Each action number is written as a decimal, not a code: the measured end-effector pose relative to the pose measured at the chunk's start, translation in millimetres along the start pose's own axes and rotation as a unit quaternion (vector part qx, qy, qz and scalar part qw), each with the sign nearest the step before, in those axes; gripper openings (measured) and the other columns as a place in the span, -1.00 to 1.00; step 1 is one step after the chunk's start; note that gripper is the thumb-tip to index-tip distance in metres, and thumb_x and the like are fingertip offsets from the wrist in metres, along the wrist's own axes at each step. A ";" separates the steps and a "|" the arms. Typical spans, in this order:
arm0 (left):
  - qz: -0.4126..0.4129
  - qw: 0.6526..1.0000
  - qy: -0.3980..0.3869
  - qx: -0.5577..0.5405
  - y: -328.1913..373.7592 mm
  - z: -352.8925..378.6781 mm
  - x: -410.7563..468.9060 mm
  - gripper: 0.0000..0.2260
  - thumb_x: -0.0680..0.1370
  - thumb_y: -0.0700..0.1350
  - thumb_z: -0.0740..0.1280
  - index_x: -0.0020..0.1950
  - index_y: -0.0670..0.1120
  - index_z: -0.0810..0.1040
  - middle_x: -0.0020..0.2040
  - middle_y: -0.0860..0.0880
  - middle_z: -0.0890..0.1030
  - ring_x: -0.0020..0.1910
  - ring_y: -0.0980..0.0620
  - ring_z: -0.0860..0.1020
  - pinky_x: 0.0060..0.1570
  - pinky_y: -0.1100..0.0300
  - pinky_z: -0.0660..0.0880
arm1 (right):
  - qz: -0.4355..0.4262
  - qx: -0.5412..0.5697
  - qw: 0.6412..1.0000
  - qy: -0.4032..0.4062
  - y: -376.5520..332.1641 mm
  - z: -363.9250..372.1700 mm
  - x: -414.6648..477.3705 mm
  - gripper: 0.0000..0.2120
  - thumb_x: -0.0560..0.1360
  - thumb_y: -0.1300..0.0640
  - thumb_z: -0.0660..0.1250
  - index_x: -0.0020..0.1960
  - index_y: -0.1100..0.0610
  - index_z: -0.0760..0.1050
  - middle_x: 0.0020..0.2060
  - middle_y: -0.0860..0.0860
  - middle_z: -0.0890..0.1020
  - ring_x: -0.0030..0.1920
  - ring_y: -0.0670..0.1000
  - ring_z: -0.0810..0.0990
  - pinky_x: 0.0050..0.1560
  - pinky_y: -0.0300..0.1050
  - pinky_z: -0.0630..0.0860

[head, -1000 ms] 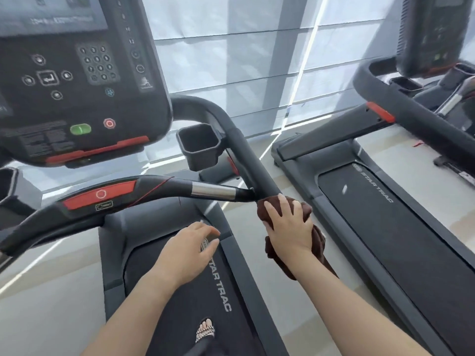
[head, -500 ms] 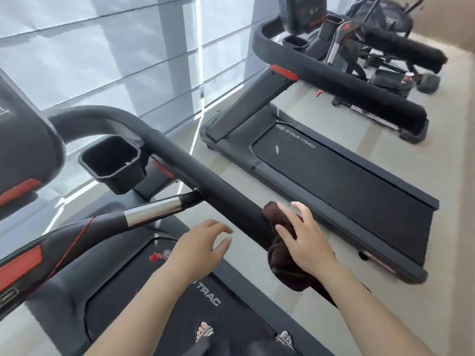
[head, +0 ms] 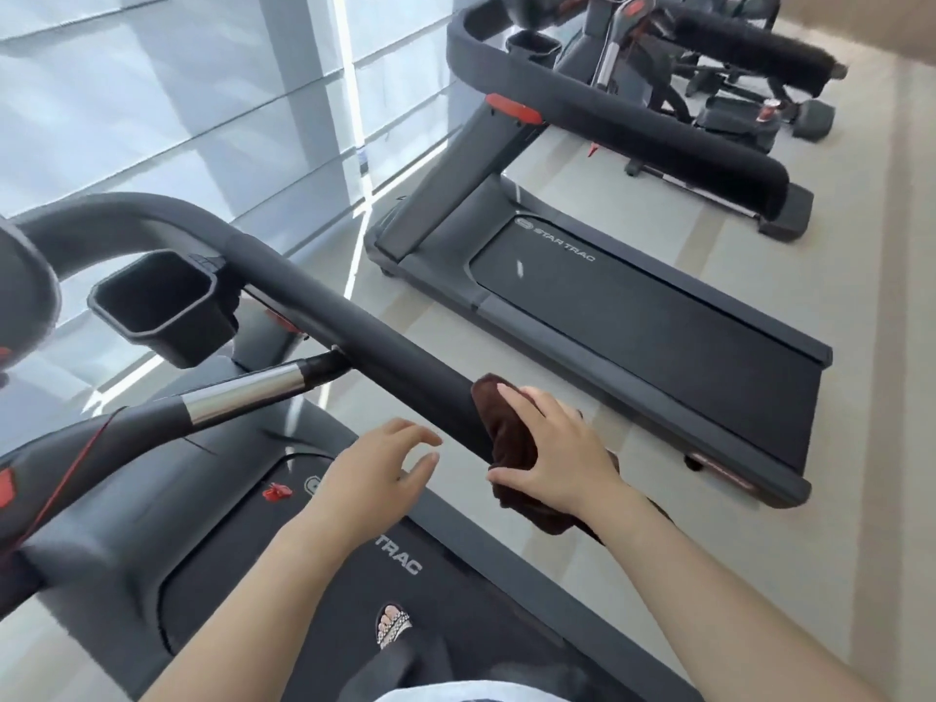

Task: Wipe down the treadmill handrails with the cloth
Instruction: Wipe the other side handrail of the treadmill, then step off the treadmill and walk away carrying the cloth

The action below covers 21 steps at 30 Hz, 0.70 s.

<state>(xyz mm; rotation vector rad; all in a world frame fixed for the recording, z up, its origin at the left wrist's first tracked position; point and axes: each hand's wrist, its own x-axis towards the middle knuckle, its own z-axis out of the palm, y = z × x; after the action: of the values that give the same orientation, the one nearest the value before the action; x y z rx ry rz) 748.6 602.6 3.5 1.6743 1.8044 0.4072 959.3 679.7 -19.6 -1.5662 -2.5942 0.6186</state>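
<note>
One soft, light cloth [head: 511, 448], wrapped round the handrail [head: 354, 326], was clasped by the right hand [head: 562, 453]; left hand [head: 375, 473] hovered, fingers spread, empty.

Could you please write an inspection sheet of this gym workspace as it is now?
Surface: treadmill belt, dark, a sandalled foot standing on it.
Job's things: brown cloth wrapped over the right handrail near its end.
Clutter: small red item on the deck; empty cup holder.
Grips: right hand presses the cloth on the rail; left hand open, hovering, holding nothing.
Cables: nothing seen.
Surroundings: second treadmill to the right, more machines beyond, window blinds ahead.
</note>
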 end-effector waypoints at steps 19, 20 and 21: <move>0.279 0.951 -0.107 0.081 277.5 187.8 -11.1 -0.78 0.56 0.03 0.18 0.19 0.13 0.47 0.11 0.26 0.40 0.07 0.12 0.49 0.04 0.17 0.43 | 0.214 0.204 0.941 0.163 192.7 -8.7 -280.2 -0.48 0.46 -0.07 0.31 0.37 -0.14 0.24 0.28 -0.10 0.40 0.22 0.02 0.41 0.24 0.00 0.41; 0.307 0.938 -0.135 0.088 295.0 208.0 -12.4 -0.78 0.56 0.03 0.18 0.19 0.13 0.46 0.11 0.25 0.40 0.09 0.13 0.47 0.04 0.19 0.41 | 0.248 0.215 0.926 0.184 202.5 -9.1 -303.7 -0.48 0.46 -0.07 0.31 0.38 -0.14 0.24 0.28 -0.10 0.40 0.22 0.03 0.41 0.24 0.00 0.41; 0.335 0.923 -0.163 0.094 312.5 227.8 -15.5 -0.78 0.56 0.02 0.18 0.20 0.12 0.47 0.12 0.23 0.41 0.09 0.14 0.45 0.03 0.21 0.38 | 0.280 0.224 0.911 0.205 210.6 -9.8 -327.0 -0.47 0.46 -0.07 0.31 0.38 -0.13 0.24 0.28 -0.09 0.40 0.22 0.03 0.42 0.25 0.00 0.41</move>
<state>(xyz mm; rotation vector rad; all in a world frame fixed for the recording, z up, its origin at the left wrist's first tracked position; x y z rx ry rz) 1134.5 588.3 28.9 2.3227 1.0194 0.2144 1297.4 487.8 -33.6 -1.9892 -1.5556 0.7425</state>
